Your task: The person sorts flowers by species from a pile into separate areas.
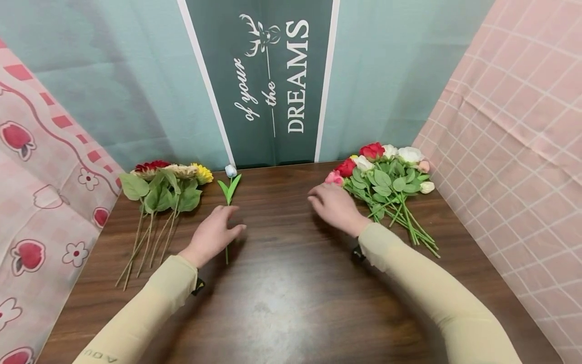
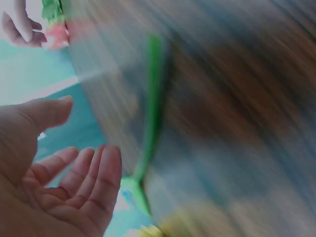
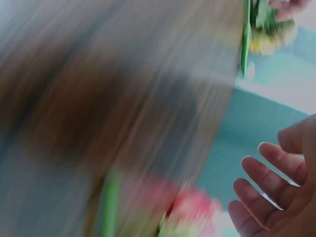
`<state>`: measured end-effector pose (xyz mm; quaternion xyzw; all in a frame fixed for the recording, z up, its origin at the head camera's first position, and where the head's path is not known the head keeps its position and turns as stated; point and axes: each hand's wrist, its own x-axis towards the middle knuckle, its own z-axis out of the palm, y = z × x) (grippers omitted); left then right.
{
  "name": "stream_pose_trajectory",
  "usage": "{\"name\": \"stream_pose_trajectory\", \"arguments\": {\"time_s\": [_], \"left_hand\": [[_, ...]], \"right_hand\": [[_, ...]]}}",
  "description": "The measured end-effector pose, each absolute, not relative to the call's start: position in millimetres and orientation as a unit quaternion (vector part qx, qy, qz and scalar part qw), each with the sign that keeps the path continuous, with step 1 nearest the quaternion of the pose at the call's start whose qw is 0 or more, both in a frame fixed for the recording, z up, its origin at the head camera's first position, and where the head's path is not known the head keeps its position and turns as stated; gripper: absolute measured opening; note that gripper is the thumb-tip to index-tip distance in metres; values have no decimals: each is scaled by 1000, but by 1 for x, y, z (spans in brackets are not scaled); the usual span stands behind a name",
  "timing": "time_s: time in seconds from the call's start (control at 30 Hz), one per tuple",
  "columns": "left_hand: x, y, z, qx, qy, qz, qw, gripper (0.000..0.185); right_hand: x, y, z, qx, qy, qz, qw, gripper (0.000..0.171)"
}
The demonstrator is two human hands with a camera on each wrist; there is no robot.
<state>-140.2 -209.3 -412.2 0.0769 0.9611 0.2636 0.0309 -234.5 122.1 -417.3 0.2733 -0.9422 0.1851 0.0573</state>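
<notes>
A single pale blue tulip with green leaves lies on the brown wooden table, its stem running below my left hand. That hand is held over the stem with thumb and fingers apart, and the left wrist view shows nothing in its grasp. My right hand hovers at the left edge of a bunch of roses in red, white and pink. Nearest to it is a pink rose. In the right wrist view its fingers are loosely bent and hold nothing.
To the left lies a bunch of larger flowers, dark red, cream and yellow, with long brownish stems toward me. A teal and green cloth hangs behind the table. Pink patterned cloths flank the left and right sides.
</notes>
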Motion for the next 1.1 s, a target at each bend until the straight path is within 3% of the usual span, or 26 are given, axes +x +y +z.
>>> {"name": "stream_pose_trajectory", "arguments": {"time_s": [0.33, 0.5, 0.73, 1.1], "left_hand": [[-141, -131, -395, 325, 931, 161, -30, 70], [-138, -92, -392, 409, 905, 109, -38, 74], [-131, -46, -394, 454, 889, 54, -38, 77], [-119, 11, -403, 491, 870, 35, -11, 76]], "right_hand": [[-257, 243, -400, 99, -955, 278, 30, 31], [-262, 296, -394, 38, -959, 280, 14, 35], [-264, 342, -388, 27, -966, 254, -26, 23], [-260, 346, -393, 12, -952, 283, -119, 35]]}}
